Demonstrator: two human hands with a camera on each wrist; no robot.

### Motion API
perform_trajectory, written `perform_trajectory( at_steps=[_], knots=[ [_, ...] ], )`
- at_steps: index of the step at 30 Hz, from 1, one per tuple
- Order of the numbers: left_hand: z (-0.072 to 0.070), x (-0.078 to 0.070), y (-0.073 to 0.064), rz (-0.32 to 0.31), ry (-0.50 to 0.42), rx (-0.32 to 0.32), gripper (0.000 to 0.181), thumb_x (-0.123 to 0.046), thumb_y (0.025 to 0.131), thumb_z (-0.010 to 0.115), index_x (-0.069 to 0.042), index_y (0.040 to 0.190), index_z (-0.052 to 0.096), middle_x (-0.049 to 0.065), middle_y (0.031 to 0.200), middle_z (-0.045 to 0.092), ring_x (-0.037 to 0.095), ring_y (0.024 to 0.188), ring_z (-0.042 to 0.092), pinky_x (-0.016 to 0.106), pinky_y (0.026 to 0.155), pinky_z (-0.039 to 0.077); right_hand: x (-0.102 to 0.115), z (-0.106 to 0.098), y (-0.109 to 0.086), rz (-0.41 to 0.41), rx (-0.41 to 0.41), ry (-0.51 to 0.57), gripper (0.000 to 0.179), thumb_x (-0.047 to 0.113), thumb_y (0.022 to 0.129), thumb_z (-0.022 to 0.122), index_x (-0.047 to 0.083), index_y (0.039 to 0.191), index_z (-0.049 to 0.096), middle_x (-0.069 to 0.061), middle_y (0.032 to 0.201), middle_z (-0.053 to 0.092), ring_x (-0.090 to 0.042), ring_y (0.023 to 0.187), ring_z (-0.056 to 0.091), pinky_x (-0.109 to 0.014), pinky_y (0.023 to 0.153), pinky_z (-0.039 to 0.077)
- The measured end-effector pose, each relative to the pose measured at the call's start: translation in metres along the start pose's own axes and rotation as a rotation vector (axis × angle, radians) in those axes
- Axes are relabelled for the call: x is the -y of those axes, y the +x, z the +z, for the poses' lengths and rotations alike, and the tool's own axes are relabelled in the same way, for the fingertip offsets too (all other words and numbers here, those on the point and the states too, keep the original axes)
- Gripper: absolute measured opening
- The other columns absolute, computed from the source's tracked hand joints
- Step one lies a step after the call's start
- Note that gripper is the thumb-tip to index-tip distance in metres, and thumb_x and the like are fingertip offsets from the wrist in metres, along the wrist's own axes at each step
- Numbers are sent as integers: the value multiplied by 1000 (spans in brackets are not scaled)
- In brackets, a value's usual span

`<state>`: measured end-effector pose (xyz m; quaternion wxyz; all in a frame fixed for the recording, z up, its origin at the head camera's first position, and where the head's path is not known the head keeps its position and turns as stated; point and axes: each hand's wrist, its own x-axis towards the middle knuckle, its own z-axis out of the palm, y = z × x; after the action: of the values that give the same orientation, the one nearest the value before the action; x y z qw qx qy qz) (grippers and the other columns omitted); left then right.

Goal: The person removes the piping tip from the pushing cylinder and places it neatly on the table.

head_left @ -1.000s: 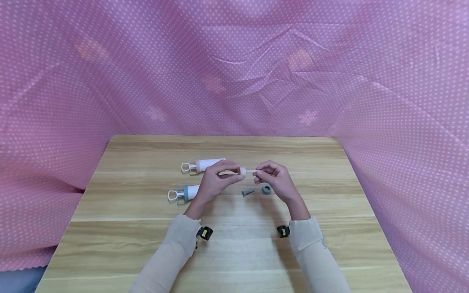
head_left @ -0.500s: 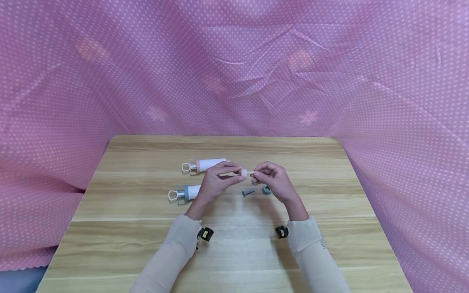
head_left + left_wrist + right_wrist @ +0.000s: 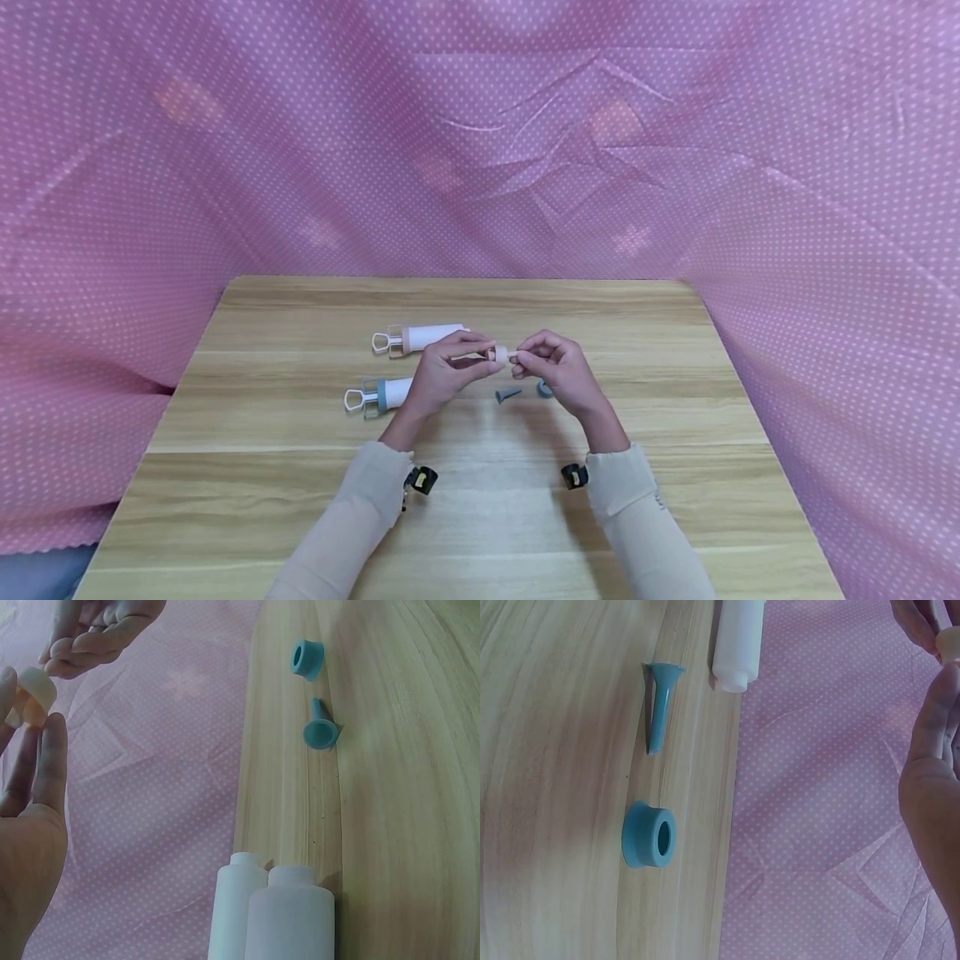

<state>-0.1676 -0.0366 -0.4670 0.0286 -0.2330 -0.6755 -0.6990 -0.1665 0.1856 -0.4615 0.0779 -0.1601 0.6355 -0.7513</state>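
In the head view my left hand (image 3: pixel 444 372) pinches a pale pink collar cap (image 3: pixel 500 355) between thumb and fingers, above the table. My right hand (image 3: pixel 564 373) pinches the thin pale nozzle stem (image 3: pixel 513 355) that sticks out of the cap's right side. Only a short piece of that stem shows; the fingers hide its tip. In the left wrist view the cap's open side (image 3: pixel 34 705) faces the left palm. Below the hands, a blue flared nozzle (image 3: pixel 507 395) lies on the table beside a blue collar cap (image 3: pixel 544 388).
Two white syringe-like barrels with loop handles lie left of the hands: one with a pink collar (image 3: pixel 435 335), a nearer one with a blue collar (image 3: pixel 396 392). The left hand partly covers them. A pink dotted cloth (image 3: pixel 480 167) hangs behind the wooden table (image 3: pixel 495 533).
The right hand has moved slightly left toward the cap, and less of the pale stem shows between the hands. The left hand stays nearly still with the cap. Things on the table have not moved.
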Motion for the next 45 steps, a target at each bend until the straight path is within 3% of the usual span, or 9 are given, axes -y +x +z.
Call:
perform_trajectory(
  at_steps=[5,12,23,32,45],
  knots=[
    [0,-1,0,-11,-5,-10,31,1,84,80,3,115,74,15,115,67,27,105,66,43,90,58,0,2,0,6,1,6,8,-8,96,61,-14,101,58,-7,90,73,-17,79,72,-35,80,61],
    [0,-3,0,-9,-8,5,31,1,86,79,3,116,73,17,115,67,39,103,67,38,89,59,2,3,-1,16,5,-6,4,-5,98,61,-6,102,62,-8,93,72,-17,80,71,-36,83,61],
    [0,-5,0,-21,-7,11,32,-1,85,80,3,116,73,14,113,67,37,105,66,36,89,58,1,4,0,15,11,19,8,-7,98,59,-1,101,63,-8,92,71,-16,80,70,-35,83,60],
    [0,-5,-1,-33,18,16,31,-4,87,80,0,117,74,13,115,67,25,105,66,37,90,58,1,6,-2,19,17,33,11,-9,97,59,1,101,64,-8,91,70,-16,80,70,-34,83,60],
    [1,-8,-1,-64,11,23,36,-16,87,82,-3,119,74,6,115,68,24,106,66,36,91,58,-2,12,0,-2,-41,28,9,-2,98,64,5,98,69,-6,86,67,-15,78,65,-33,78,60]
  ],
)
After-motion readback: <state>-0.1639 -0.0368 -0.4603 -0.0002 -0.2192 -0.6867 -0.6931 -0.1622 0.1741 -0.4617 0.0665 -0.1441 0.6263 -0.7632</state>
